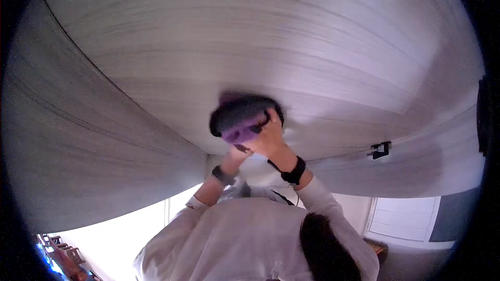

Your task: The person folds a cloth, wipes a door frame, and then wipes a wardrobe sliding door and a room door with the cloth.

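A rounded black, grey and purple object (239, 119), smeared by motion, is held over the grey wood-grain table near its front edge. Its exact kind cannot be made out; it looks soft and padded, with a dark rim around a purple part. My right hand (270, 137) is closed on its right side, a dark strap or loop showing by the fingers. Below it, my left hand (238, 155) meets the object's lower edge, with its fingers mostly hidden and blurred. Both wrists wear black bands.
The grey table (260, 36) spreads ahead and has side wings on the left and right. A black clamp (382, 150) grips the right wing's edge. A dark object (482, 117) stands at the far right, and brown wooden furniture (65, 255) shows at the lower left.
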`<state>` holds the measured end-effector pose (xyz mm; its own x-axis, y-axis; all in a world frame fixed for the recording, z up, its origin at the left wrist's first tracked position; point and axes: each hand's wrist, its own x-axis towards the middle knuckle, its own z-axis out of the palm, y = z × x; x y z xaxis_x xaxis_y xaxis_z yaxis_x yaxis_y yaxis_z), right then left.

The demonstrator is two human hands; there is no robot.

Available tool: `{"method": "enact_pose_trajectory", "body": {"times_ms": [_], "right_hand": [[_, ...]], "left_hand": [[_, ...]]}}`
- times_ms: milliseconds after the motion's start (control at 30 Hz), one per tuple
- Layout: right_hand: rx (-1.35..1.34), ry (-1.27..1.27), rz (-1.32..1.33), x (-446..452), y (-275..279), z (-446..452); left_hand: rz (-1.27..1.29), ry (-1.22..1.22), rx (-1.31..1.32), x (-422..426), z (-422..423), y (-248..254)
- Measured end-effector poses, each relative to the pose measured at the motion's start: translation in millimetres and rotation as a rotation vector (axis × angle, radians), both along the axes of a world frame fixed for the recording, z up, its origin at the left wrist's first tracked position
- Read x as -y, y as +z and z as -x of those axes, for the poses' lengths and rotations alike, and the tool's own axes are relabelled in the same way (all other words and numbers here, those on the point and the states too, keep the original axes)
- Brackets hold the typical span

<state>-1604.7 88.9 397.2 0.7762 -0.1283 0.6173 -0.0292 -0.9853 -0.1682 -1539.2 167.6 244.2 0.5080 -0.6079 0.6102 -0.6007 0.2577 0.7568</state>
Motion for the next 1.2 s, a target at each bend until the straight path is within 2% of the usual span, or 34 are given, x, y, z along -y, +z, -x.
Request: {"method": "enact_pose_trajectory", "body": {"times_ms": [67,133,200,300,333,400,467,533,567,600,700,767,833,1000,1167,1200], "right_hand": [[0.159,0.05,0.279,-8,74,-26],[0.297,0.029,0.278,-22,118,-44],[0.358,-0.038,0.301,-33,129,-61],[0.418,-0.011,0.155,-25,81,-65],[0.405,0.02,0.032,-28,58,-61],[0.289,0.014,-0.131,-26,-2,-52],[0.099,-0.013,-0.213,-13,-100,-38],[0.034,0.036,-0.132,-4,-122,-32],[0.054,0.09,-0.006,-4,-123,-26],[0.074,0.136,0.122,-5,-108,-23],[-0.004,0.201,-0.003,-8,-58,-19],[-0.147,0.197,0.261,4,-51,-16],[0.084,0.176,0.278,5,-16,-16],[0.212,0.014,0.339,34,50,15],[0.245,-0.359,0.244,74,34,71],[0.353,-0.414,0.21,85,37,80]], "left_hand": [[-0.015,-0.043,0.009,-8,-37,17],[-0.024,-0.081,0.016,0,-62,27],[-0.023,-0.095,0.012,5,-72,31],[-0.025,-0.099,-0.013,1,-70,22],[-0.029,-0.093,-0.028,-5,-66,17],[-0.038,-0.082,-0.063,-13,-57,1],[-0.038,-0.072,-0.085,-17,-50,-11],[-0.041,-0.068,-0.107,-19,-45,-18],[-0.044,-0.07,-0.103,-21,-45,-19],[-0.049,-0.072,-0.1,-21,-44,-20],[-0.059,-0.062,-0.086,-23,-40,-21],[-0.044,-0.051,-0.062,-16,-34,-17],[-0.021,-0.04,-0.008,-7,-27,-7],[0.094,0.013,0.223,40,1,38],[0.169,0.103,0.485,105,57,73],[0.164,0.127,0.537,119,69,75]]}}
